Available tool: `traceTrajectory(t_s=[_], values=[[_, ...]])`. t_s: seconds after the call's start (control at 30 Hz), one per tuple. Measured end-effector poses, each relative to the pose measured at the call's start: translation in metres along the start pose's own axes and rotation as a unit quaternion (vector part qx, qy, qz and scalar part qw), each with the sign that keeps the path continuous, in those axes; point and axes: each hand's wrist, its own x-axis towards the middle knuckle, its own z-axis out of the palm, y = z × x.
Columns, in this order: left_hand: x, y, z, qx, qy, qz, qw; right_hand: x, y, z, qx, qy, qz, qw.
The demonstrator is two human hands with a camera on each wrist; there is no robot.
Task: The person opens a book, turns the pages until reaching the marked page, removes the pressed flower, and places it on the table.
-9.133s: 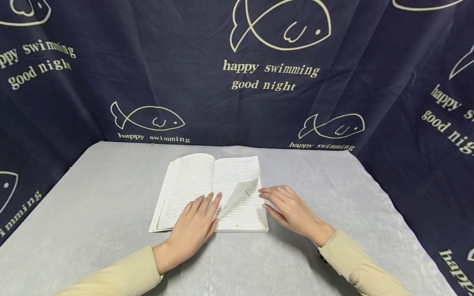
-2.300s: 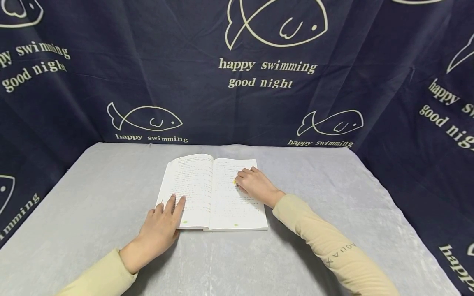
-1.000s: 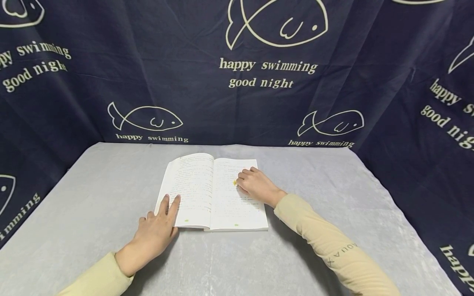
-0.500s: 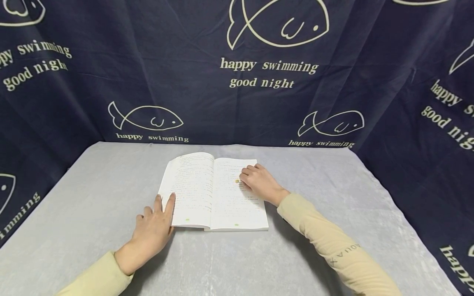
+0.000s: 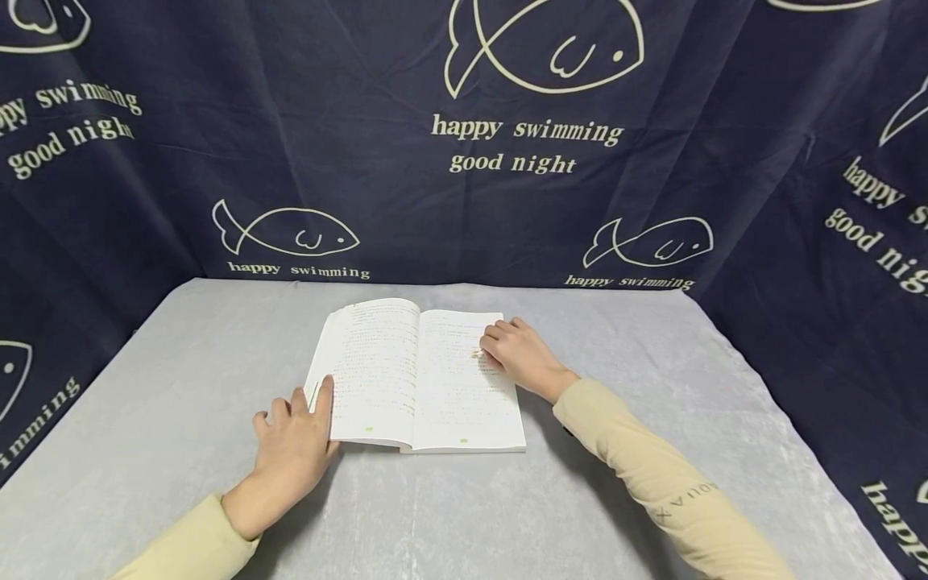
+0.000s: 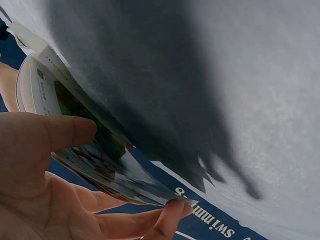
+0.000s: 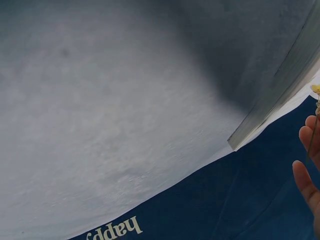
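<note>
An open book [image 5: 377,366] with printed pages lies in the middle of the table in the head view. My left hand [image 5: 290,443] grips the outer edge of its left half; in the left wrist view the thumb lies on the pictured cover [image 6: 107,162] and the fingers reach round the far side. Above the right page, my right hand [image 5: 525,358] pinches a small yellow flower [image 7: 316,89] by its thin stem. That flower looks tiny and blurred in the head view. The right hand is only partly visible in its own wrist view.
A grey cloth covers the table [image 5: 616,499] around the book. Behind and at both sides hangs a dark blue curtain [image 5: 406,201] printed with fish and words.
Earlier a page was mid-turn; now the pages lie turned and the right hand holds a flower. Lately that hand has drifted right with it, while the left hand slid left to the book's edge.
</note>
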Motion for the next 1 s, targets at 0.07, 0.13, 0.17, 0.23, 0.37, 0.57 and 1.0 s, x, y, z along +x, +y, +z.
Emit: traceTrajectory(t_s=[0.07, 0.13, 0.17, 0.23, 0.37, 0.57, 1.0], values=[[0.000, -0.001, 0.000, -0.009, 0.007, -0.003, 0.9999, -0.001, 0.001, 0.000, 0.001, 0.002, 0.000, 1.0000], [0.000, -0.001, 0.001, -0.015, 0.016, -0.003, 0.9998, -0.003, 0.003, 0.000, 0.003, 0.002, 0.003, 1.0000], [0.000, -0.002, 0.001, -0.017, 0.022, -0.002, 0.9996, -0.004, 0.004, -0.001, 0.004, 0.001, 0.005, 1.0000], [0.000, -0.002, 0.001, -0.019, 0.034, 0.001, 0.9993, -0.005, 0.005, -0.002, 0.003, 0.001, 0.008, 1.0000], [0.001, -0.004, 0.002, -0.031, 0.065, 0.017, 0.9973, -0.008, 0.008, -0.004, -0.003, 0.000, 0.014, 0.9999], [0.002, -0.004, -0.001, -0.043, 0.116, 0.041, 0.9915, -0.015, 0.015, -0.006, -0.004, 0.005, 0.023, 0.9997], [0.005, -0.001, -0.014, -0.073, 0.151, 0.062, 0.9840, -0.033, 0.034, -0.006, 0.005, 0.023, 0.046, 0.9987]])
